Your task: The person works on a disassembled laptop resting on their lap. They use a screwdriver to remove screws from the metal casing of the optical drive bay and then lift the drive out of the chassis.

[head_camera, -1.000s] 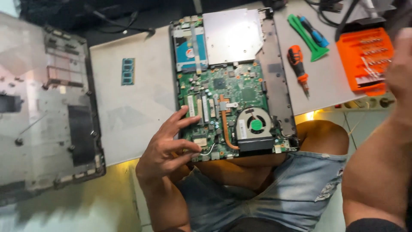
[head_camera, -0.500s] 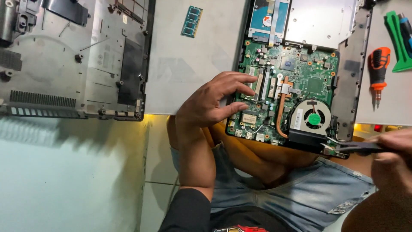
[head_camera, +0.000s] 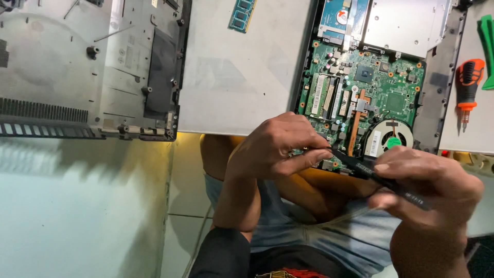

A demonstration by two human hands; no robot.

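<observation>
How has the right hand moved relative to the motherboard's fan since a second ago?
Yes. The right hand, holding black tweezers, has come in from the right to just below the fan, meeting the left hand.

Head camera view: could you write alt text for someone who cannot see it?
Two bare hands meet over the near edge of an opened laptop's green circuit board: the right hand holds black tweezers, whose tip meets the left hand's fingertips. A loose memory stick, a grey laptop cover and an orange screwdriver lie around on the table.

One screwdriver [head_camera: 467, 87], one fan [head_camera: 392, 140], one memory stick [head_camera: 242, 14].
</observation>
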